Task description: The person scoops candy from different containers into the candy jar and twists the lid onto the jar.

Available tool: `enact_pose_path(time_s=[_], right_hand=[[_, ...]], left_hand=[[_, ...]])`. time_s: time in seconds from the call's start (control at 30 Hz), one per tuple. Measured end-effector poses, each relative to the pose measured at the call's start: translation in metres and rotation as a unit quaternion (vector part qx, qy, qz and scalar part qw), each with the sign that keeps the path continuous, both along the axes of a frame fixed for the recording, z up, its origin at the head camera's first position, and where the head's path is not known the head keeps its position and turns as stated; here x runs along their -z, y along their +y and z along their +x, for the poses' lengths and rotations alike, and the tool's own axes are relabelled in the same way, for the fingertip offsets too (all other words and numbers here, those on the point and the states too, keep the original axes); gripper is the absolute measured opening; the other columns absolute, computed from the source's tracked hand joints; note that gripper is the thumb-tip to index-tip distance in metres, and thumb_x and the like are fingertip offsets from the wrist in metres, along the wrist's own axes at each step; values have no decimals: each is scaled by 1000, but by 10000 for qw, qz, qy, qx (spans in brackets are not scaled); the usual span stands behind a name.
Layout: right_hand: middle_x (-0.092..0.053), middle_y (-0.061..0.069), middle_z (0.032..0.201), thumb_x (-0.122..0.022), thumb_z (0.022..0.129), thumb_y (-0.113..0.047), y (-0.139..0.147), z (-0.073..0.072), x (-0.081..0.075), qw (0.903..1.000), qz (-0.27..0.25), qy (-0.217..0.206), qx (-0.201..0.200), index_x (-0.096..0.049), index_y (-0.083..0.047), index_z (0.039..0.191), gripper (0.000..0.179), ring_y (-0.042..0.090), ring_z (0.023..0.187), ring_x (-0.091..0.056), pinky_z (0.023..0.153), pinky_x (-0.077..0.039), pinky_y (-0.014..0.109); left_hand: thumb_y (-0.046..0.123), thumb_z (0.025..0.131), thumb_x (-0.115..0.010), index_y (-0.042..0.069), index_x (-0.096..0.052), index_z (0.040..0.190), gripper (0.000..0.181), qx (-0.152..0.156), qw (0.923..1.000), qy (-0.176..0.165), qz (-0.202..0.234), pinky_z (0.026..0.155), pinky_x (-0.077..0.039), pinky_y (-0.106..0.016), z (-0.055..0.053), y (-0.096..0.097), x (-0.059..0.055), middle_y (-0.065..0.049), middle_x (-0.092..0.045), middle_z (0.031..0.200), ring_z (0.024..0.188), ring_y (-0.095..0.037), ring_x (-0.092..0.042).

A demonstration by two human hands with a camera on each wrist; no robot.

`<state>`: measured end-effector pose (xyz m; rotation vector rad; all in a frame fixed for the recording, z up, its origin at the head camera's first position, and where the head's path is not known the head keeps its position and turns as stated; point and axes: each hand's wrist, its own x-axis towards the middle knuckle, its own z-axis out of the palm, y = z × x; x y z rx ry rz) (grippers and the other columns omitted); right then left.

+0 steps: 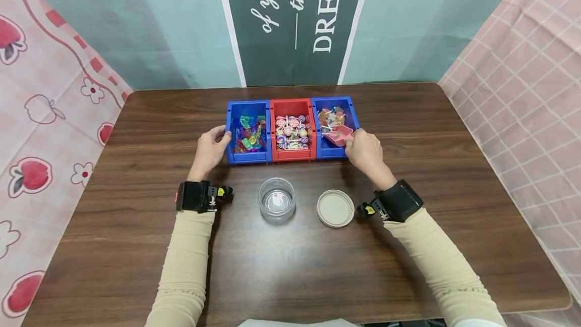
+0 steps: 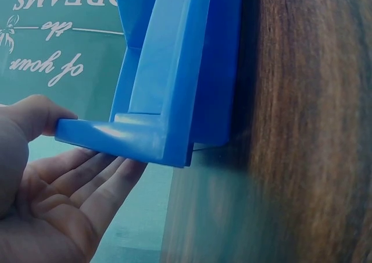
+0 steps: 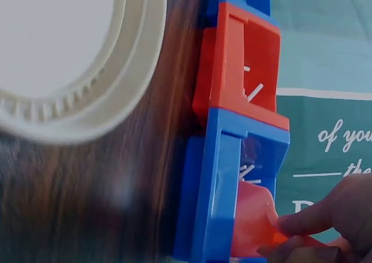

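My left hand (image 1: 211,149) holds the side wall of the left blue bin (image 1: 230,157), thumb on one side and fingers along the other, as the left wrist view shows. That bin contains colourful translucent pieces (image 1: 251,134). My right hand (image 1: 365,151) pinches a small pink scoop (image 1: 338,135), whose blade is tilted down into the right blue bin (image 1: 331,152). Wrapped lollipops (image 1: 333,116) lie in that bin, partly behind the scoop. Between the two blue bins, a red bin (image 1: 293,155) holds more lollipops (image 1: 291,131). The right wrist view shows the scoop (image 3: 253,216) just inside the blue rim.
A clear round jar (image 1: 277,200) stands without a lid in front of the bins. To its right lies a cream-coloured round lid (image 1: 335,209). Everything sits on a dark wooden table (image 1: 136,226), with a green printed cloth (image 1: 295,64) hanging behind.
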<state>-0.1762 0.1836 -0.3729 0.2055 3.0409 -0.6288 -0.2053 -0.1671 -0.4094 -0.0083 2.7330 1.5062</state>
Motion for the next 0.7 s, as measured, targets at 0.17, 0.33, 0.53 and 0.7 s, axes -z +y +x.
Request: enact_pose_path(time_s=[0.17,0.33,0.53,0.7], right_hand=[[-43,7,62,-48,97,-19,0,-2,2,9994,-259,-242,-11,-48,-5,63,37,27,65,-51,56,-34,28],[-38,-1,55,-48,99,-20,4,-4,1,9943,-963,-450,74,-46,-7,62,39,18,55,-44,50,-31,24],[-33,-4,49,-47,100,-22,4,-6,0,9906,-1191,-614,262,-43,-7,57,45,14,48,-38,45,-29,23],[-55,15,64,-46,99,-22,-5,-5,6,9989,-433,-100,155,-59,3,73,38,34,70,-57,62,-44,39]], left_hand=[[21,101,-47,-5,-49,137,44,-18,10000,-72,16,105,-47,-46,0,-1,0,-25,-58,134,122,-34,-58],[21,101,-47,-5,-49,136,43,-48,10000,-56,13,105,-48,-46,0,-1,0,-25,-58,134,122,-34,-58],[21,102,-45,-5,-48,137,44,-21,10000,-48,-5,106,-47,-46,2,-1,-1,-26,-57,134,122,-35,-58],[22,102,-45,-5,-47,137,45,25,10000,-27,0,106,-47,-46,2,0,-1,-26,-57,135,122,-35,-57]])
